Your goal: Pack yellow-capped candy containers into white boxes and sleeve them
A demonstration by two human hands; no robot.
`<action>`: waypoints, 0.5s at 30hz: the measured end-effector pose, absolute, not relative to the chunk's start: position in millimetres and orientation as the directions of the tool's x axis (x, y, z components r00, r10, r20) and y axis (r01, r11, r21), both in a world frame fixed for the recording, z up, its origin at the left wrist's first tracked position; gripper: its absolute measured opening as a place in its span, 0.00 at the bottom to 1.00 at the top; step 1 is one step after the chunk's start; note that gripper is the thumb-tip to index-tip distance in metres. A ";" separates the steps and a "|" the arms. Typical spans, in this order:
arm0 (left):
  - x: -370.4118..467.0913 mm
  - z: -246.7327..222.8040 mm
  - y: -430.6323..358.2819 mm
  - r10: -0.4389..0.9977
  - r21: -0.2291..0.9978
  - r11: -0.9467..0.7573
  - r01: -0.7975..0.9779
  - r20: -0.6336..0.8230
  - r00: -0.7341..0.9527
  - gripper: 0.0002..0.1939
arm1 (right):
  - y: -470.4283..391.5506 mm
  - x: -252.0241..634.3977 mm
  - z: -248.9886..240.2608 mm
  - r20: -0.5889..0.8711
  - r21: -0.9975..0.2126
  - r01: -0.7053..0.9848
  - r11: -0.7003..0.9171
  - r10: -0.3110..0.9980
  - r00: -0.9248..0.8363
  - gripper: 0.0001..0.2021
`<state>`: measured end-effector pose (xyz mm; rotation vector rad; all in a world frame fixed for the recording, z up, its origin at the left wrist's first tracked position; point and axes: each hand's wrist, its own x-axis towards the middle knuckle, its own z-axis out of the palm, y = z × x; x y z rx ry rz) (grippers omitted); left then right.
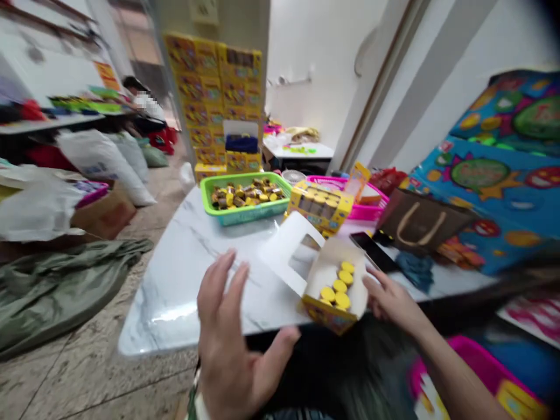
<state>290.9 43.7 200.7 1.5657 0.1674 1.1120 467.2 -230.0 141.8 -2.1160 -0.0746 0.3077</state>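
On the white, grey-veined table (175, 274), the open yellow cardboard box (329, 315) is lying right of my empty, wide-spread left hand (231, 350), its yellow caps (345, 277) running near-left to far-right, while my nearer right hand (396, 300) is touching its right wall, grip unclear.

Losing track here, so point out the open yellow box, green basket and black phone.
Open yellow box (328, 315), head view, printed near wall.
Green basket (247, 216), head view, near wall.
Black phone (375, 253), head view, upper face.
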 end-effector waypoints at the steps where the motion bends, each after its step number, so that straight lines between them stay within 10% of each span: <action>1: 309.0 210.5 43.8 0.550 0.825 -0.315 -0.468 0.561 0.619 0.41 | -222.5 469.9 144.5 -0.223 -0.848 -0.081 -0.523 0.214 0.951 0.42; 3: 350.2 215.1 45.5 0.444 0.890 -0.168 -0.424 0.452 0.773 0.43 | -212.5 475.0 150.2 -0.290 -0.857 -0.109 -0.503 0.296 0.910 0.34; 7: 402.4 184.4 43.3 0.282 0.959 0.206 0.195 -0.249 0.926 0.42 | -212.9 469.9 154.8 -0.337 -0.885 -0.147 -0.442 0.388 0.858 0.19; 15: 321.1 141.9 20.4 -0.163 0.665 0.658 0.352 -0.331 0.930 0.40 | -196.6 436.7 192.0 -0.360 -0.924 -0.133 -0.358 0.699 0.618 0.12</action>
